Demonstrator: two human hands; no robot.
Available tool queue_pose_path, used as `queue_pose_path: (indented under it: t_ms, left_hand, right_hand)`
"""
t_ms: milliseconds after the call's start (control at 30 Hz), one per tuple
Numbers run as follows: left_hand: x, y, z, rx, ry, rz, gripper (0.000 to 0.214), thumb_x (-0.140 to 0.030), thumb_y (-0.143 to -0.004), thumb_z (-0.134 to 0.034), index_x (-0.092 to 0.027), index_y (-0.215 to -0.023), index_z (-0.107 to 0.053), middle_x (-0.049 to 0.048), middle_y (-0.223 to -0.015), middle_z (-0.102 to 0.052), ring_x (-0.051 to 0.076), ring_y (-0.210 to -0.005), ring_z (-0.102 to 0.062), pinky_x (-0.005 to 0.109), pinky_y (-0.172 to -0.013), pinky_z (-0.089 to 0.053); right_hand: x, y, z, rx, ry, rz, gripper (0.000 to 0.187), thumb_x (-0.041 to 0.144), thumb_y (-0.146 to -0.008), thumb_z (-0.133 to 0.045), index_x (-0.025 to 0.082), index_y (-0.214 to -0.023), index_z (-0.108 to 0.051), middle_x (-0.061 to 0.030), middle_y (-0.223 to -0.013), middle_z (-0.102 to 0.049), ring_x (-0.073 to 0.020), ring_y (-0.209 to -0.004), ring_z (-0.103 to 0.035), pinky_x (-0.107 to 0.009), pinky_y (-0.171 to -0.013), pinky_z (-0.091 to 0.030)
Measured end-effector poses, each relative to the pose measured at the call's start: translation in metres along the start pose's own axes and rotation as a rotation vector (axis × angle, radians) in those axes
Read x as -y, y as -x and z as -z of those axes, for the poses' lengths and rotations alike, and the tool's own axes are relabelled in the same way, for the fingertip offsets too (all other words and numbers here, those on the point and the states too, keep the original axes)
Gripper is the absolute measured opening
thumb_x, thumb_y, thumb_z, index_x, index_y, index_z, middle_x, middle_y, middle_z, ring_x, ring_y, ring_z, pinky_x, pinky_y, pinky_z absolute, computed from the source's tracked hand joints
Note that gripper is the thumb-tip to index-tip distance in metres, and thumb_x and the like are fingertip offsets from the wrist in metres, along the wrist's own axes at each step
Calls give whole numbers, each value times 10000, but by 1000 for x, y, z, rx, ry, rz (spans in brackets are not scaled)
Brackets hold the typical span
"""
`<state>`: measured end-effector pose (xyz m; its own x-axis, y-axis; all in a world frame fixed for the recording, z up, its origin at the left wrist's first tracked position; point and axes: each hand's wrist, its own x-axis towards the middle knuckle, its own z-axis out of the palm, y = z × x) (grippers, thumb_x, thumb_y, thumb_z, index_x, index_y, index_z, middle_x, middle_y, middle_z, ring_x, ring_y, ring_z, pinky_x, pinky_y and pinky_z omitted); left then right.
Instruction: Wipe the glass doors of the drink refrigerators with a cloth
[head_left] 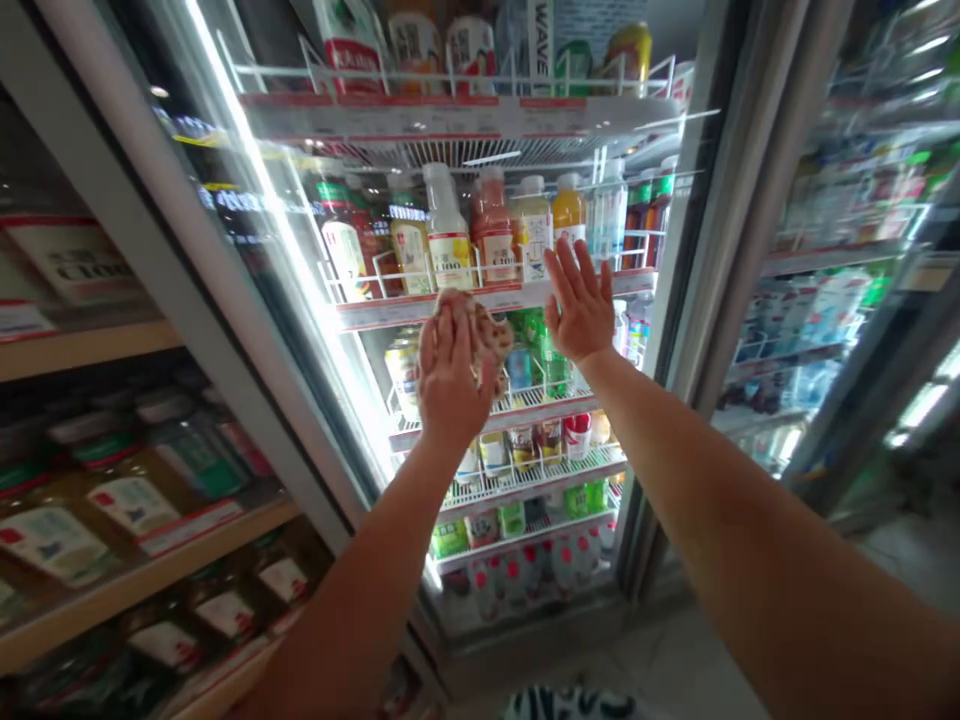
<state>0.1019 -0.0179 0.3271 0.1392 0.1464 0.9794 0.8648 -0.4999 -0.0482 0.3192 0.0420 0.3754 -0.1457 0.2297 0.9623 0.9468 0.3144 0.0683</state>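
Note:
My left hand [454, 380] presses a crumpled, light brown patterned cloth [491, 338] against what looks like the glass door [375, 395] of a lit drinks fridge. Its fingers lie over the cloth, and part of the cloth shows to their right. To the right, my right hand [581, 315] is raised with its palm toward the glass and fingers stretched out; nothing is in it. Whether that palm touches the glass is hard to tell. Behind the hands stand a white-capped bottle [448, 235], a pink bottle [495, 235] and an orange bottle [569, 210].
Wire-fronted shelves [517, 295] of bottles and cans fill the fridge. A metal door frame [720, 250] runs down the right, with another drinks fridge [795, 320] beyond it. At left, wooden-edged shelves [82, 350] hold large bottles. Pale floor [675, 660] shows below.

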Motion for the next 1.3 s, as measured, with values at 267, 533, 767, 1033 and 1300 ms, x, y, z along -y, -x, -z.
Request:
queue_pose_path:
  t_ms: [267, 533, 767, 1033, 1300]
  left_hand:
    - [16, -41, -1, 0, -116, 15, 634, -179, -1015, -552, -111, -1620, -374, 159, -1729, -100, 417, -1596, 4, 674, -1298, -78]
    - [4, -14, -33, -11, -88, -307, 543, -76, -1007, -464, -164, -1542, -492, 123, -1639, -403, 291, -1609, -131, 536, -1299, -290]
    - [5, -57, -22, 16, -144, -90, 676, -72, -983, -502, -156, -1636, -351, 101, -1716, -214, 301, -1618, -35, 570, -1341, -104]
    - [-5, -35, -26, 170, -113, -201, 619, -90, -972, -483, -186, -1583, -456, 79, -1677, -330, 282, -1611, -110, 545, -1340, -144]
    - [4, -46, -13, -28, -163, -37, 604, -145, -1011, -474, -55, -1601, -382, 162, -1710, -200, 330, -1613, -53, 601, -1314, -175]
  right_hand:
    - [-1, 2, -7, -30, 12, 9, 614, 292, -1030, -293, 245, -1641, -301, 0, -1699, -258, -230, -1605, -177, -542, -1324, -154]
    - [-2, 1, -7, -32, -1, 8, 614, 297, -1031, -278, 253, -1643, -297, 5, -1698, -257, -212, -1608, -167, -525, -1328, -134]
    - [-3, 0, -3, 7, 8, 12, 619, 289, -1031, -273, 256, -1649, -273, 14, -1708, -230, -217, -1611, -147, -529, -1330, -121]
    - [-6, 0, -2, 33, -19, 32, 618, 307, -1030, -276, 245, -1645, -293, -5, -1705, -231, -218, -1609, -163, -537, -1328, -118]
    - [-7, 1, -2, 17, -42, 40, 614, 308, -1036, -303, 273, -1648, -265, 12, -1702, -227, -221, -1608, -167, -543, -1330, -131]
